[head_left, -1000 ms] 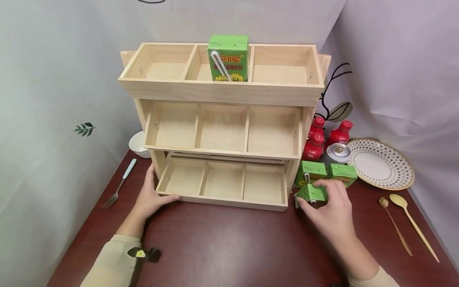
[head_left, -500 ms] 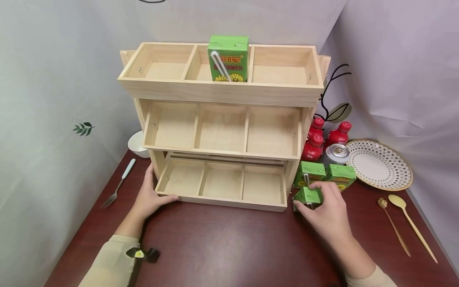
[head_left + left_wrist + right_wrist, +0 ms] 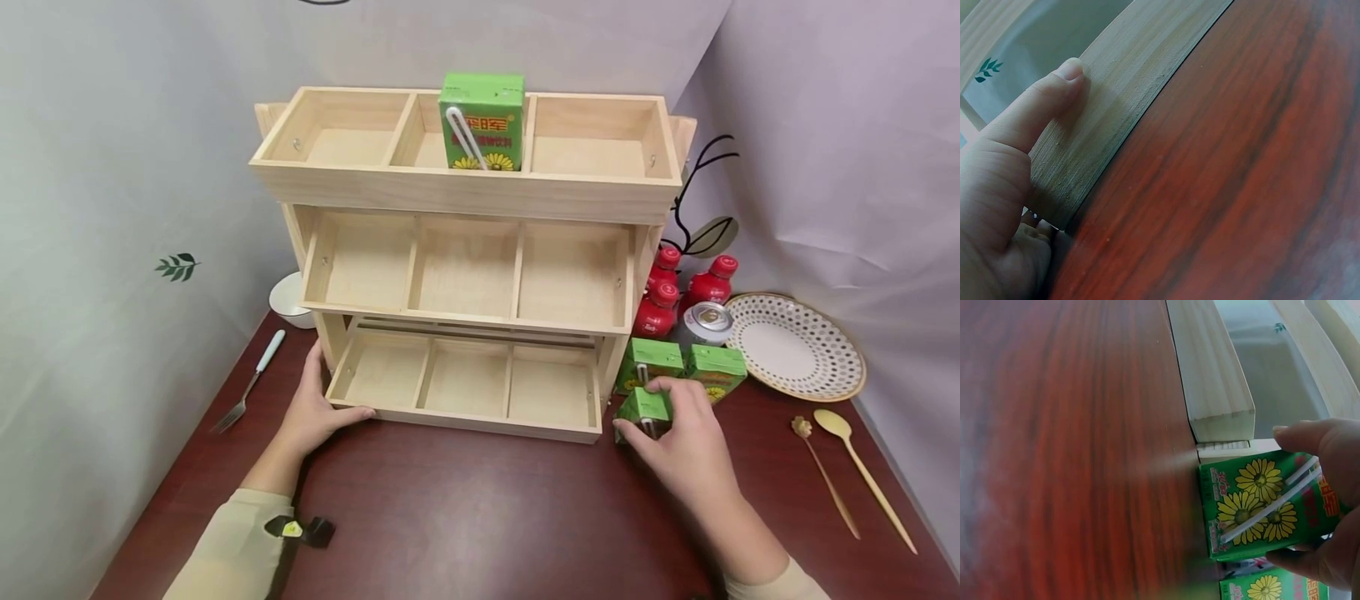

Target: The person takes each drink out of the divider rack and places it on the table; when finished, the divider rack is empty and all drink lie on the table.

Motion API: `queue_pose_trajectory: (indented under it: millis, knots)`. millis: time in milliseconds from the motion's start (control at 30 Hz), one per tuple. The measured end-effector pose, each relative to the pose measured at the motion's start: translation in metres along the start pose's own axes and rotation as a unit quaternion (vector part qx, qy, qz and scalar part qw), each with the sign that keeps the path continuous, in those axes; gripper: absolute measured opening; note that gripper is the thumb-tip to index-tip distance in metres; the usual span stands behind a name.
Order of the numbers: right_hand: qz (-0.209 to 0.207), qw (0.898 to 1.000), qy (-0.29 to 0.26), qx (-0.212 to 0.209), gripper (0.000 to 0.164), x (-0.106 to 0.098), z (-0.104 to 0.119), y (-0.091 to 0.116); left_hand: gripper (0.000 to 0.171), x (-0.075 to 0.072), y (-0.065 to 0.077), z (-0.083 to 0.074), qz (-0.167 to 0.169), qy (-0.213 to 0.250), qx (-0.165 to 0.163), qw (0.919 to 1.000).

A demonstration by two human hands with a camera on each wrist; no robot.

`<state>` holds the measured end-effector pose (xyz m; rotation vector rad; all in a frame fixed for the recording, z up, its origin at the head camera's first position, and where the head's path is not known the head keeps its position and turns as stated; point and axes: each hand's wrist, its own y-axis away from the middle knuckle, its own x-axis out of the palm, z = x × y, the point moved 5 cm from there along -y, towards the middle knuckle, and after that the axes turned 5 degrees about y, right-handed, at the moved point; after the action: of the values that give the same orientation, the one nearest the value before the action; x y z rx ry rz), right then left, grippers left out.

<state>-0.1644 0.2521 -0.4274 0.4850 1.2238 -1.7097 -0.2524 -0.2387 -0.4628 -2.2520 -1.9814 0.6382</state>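
A three-tier wooden rack (image 3: 465,190) stands at the middle of the table, each tier split into three compartments. My left hand (image 3: 315,408) grips the left front corner of its bottom tray. In the left wrist view the thumb (image 3: 1054,94) lies along the wood, with the other fingers partly hidden round the side. My right hand (image 3: 690,442) pinches a small green drink carton (image 3: 1266,506) between thumb and fingers, beside the rack's right front corner. Yellow flowers and a white straw show on its face. Two similar cartons (image 3: 651,360) stand just behind it.
Another green carton (image 3: 483,125) stands in the top middle compartment. Behind the right-hand cartons are red bottles (image 3: 708,283), a can (image 3: 707,321) and a dotted plate (image 3: 795,350). Two golden spoons (image 3: 870,475) lie at right. A fork (image 3: 251,383) and white bowl (image 3: 288,298) are at left.
The carton in my right hand has turned and shifted slightly left, drawing closer to the rack's corner. My left hand keeps its grip on the bottom tray.
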Motion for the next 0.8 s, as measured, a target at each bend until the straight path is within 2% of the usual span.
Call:
queue_pose_trajectory:
  millis: [167,400,800]
  knots:
    - [-0.001,1.0,0.003,0.007,0.065,0.0021,0.001,0.0016,0.132,-0.0013,0.0002,-0.0009,-0.002,-0.009,0.001,1.0]
    - [-0.015,0.999,0.025,-0.02,0.067,0.0061,0.0034,0.0006,0.132,-0.0024,-0.0005,-0.0011,-0.003,-0.001,0.005,1.0]
    - [-0.023,0.999,0.012,-0.044,0.066,0.004,0.0027,0.001,0.133,0.0008,-0.0008,0.0005,-0.001,0.005,0.005,1.0]
